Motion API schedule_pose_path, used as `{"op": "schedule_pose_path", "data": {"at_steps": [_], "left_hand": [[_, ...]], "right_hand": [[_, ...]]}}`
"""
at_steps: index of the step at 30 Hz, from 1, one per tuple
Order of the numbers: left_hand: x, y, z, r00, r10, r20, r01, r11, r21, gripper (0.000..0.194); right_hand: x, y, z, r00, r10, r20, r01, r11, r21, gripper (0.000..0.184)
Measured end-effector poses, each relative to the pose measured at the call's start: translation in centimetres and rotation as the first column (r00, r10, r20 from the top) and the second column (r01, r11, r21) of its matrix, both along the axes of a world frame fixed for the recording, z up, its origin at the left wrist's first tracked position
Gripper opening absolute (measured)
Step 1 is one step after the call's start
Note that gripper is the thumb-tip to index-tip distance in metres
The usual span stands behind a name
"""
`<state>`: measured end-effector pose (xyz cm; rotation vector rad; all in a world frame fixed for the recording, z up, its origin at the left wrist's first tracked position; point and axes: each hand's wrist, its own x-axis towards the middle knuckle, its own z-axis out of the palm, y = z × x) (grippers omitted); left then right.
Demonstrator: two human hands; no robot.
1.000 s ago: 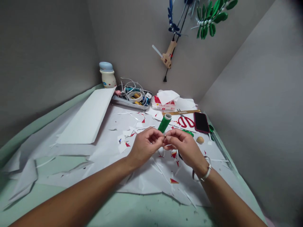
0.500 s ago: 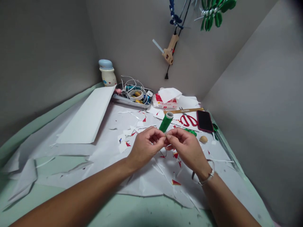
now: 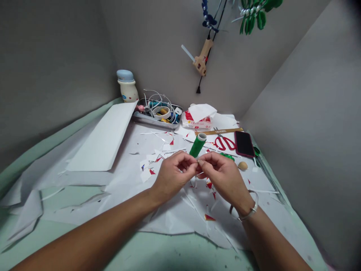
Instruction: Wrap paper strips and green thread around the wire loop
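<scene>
My left hand (image 3: 175,174) and my right hand (image 3: 221,176) meet over the middle of the paper-covered table, thumbs and index fingers pinched together fingertip to fingertip. Whatever they pinch is too small to make out. A thin loop (image 3: 193,182) shows just below the fingertips; I cannot tell whether it hangs from them. Right behind the hands stands a spool of green thread (image 3: 198,146), tilted a little. Small red and white paper scraps (image 3: 209,217) lie about beneath and in front of the hands. A silver bangle sits on my right wrist.
At the back are a metal tray (image 3: 158,122) of thread and wire, a jar (image 3: 128,88) and a tissue pack (image 3: 194,122). Red-handled scissors (image 3: 225,143), a ruler (image 3: 218,132) and a phone (image 3: 244,143) lie right. A glue gun (image 3: 202,60) hangs on the wall. White card (image 3: 104,139) lies left.
The view has shifted slightly, so the things at the right and on the wall sit a little differently. Both hands keep their pinch at nearly the same spot, with only small finger movement.
</scene>
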<state>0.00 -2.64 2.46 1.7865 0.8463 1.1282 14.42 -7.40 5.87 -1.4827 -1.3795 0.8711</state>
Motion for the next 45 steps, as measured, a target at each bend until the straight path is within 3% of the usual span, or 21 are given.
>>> {"op": "schedule_pose_path", "data": {"at_steps": [10, 18, 23, 30, 45], "left_hand": [[0.1, -0.3, 0.3, 1.000, 0.019, -0.023, -0.017, 0.997, 0.079, 0.006], [0.0, -0.3, 0.2, 1.000, -0.003, 0.010, 0.003, 1.000, -0.023, 0.005], [0.1, -0.2, 0.1, 1.000, 0.007, 0.026, -0.006, 1.000, -0.027, 0.004], [0.1, -0.4, 0.5, 1.000, 0.009, 0.008, -0.009, 1.000, 0.006, 0.003], [0.2, -0.3, 0.4, 0.999, 0.012, -0.040, -0.011, 0.999, 0.034, 0.004]], "right_hand": [[-0.3, -0.4, 0.4, 0.962, -0.118, 0.246, 0.103, 0.992, 0.072, 0.010], [0.0, -0.3, 0.5, 0.997, -0.046, 0.069, 0.045, 0.999, 0.012, 0.017], [-0.1, -0.4, 1.0, 0.998, -0.065, -0.016, 0.065, 0.998, -0.018, 0.011], [0.0, -0.6, 0.7, 0.983, -0.051, 0.176, 0.048, 0.999, 0.016, 0.011], [0.1, -0.7, 0.7, 0.957, -0.081, 0.280, 0.070, 0.996, 0.051, 0.016]]}}
